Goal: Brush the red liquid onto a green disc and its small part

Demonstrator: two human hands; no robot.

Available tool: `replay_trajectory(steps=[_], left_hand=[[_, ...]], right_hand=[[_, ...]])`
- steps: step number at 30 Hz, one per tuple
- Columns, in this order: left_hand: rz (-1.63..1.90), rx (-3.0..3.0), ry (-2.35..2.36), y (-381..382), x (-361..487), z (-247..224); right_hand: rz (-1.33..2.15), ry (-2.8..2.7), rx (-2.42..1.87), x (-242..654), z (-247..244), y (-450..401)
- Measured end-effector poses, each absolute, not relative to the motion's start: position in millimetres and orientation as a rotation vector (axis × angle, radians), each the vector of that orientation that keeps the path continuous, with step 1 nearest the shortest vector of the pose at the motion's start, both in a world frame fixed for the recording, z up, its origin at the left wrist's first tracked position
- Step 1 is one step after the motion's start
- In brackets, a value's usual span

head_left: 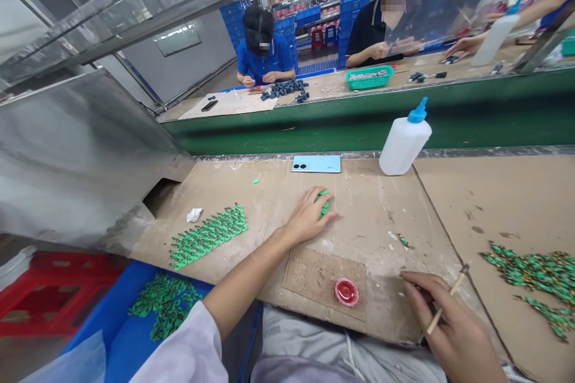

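Green pieces [324, 209] at left fingers [311, 202], grip unclear, right fingers [426, 280] holding stick [459, 280], phone [317, 164] lettering illegible

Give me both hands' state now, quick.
Left hand: partly curled over green pieces; whether it grips them can't be told.
Right hand: closed, holding a thin stick.

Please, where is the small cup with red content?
In the head view, the cup sits near the right end of the brown board, left of the right hand.
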State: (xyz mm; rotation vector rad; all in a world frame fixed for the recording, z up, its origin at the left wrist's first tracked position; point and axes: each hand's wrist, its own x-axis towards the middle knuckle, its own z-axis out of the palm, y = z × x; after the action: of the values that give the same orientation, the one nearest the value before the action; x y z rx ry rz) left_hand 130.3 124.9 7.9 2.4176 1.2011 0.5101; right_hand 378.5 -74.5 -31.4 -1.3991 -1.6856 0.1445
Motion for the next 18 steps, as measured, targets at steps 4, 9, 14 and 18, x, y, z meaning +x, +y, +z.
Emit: replay_trajectory(steps=[4, 9, 14, 18], left_hand=[[0.532, 2.415, 1.002, 130, 143, 10], [0.550, 2.400, 0.936, 131, 149, 16], [0.435, 2.365, 1.162, 121, 139, 23], [0.250, 2.407, 1.170, 119, 150, 19]], right_hand=[[0.093, -1.710, -1.389, 380, -28, -73], [-0.023, -1.710, -1.424, 381, -18, -75], [-0.051, -1.712, -1.409, 381, -10, -84], [-0.037, -1.699, -1.383, 381, -5, -89]])
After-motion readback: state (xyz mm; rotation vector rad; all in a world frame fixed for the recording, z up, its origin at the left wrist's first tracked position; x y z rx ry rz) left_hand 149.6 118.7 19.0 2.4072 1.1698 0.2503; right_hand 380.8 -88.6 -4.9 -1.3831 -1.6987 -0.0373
